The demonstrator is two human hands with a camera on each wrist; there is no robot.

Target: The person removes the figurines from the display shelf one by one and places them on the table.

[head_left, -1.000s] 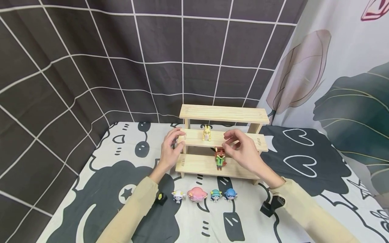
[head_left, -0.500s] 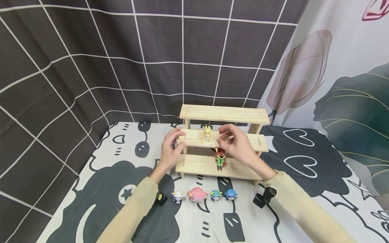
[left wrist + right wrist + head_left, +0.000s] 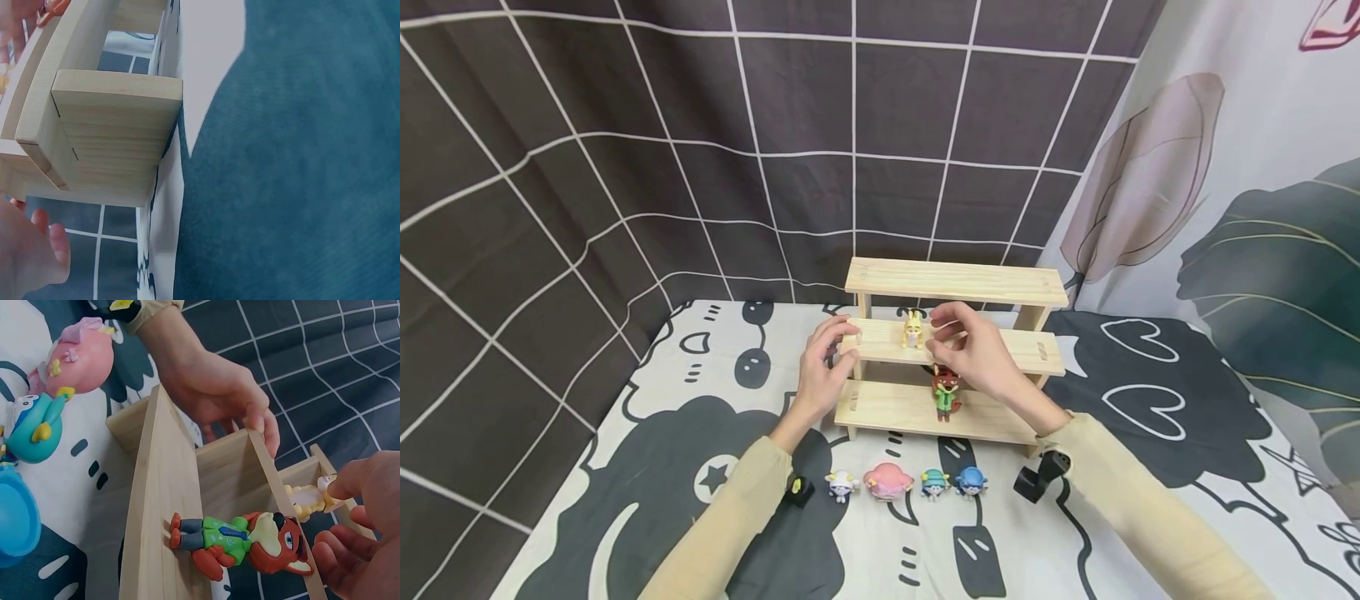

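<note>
A three-tier wooden display shelf (image 3: 955, 282) stands in front of me. My left hand (image 3: 822, 371) grips the left end of its middle tier, thumb at the front edge, as the right wrist view also shows. On that tier a small yellow rabbit-eared figurine (image 3: 912, 331) stands upright. Just to its right is my right hand (image 3: 973, 350), fingers loosely bent and holding nothing; in the right wrist view its thumb overlaps the figurine's head. Below this hand, a fox figurine (image 3: 237, 542) in a green shirt stands on the bottom tier.
In front of the shelf, a row of small figurines sits on the patterned cloth: a white one (image 3: 841, 485), a larger pink one (image 3: 888, 481), a teal one (image 3: 934, 483) and a blue one (image 3: 971, 482). A dark gridded curtain (image 3: 790, 100) hangs behind.
My right hand has moved left along the middle tier, away from above the fox figurine and closer to the yellow figurine. The left hand has kept its hold on the shelf.
</note>
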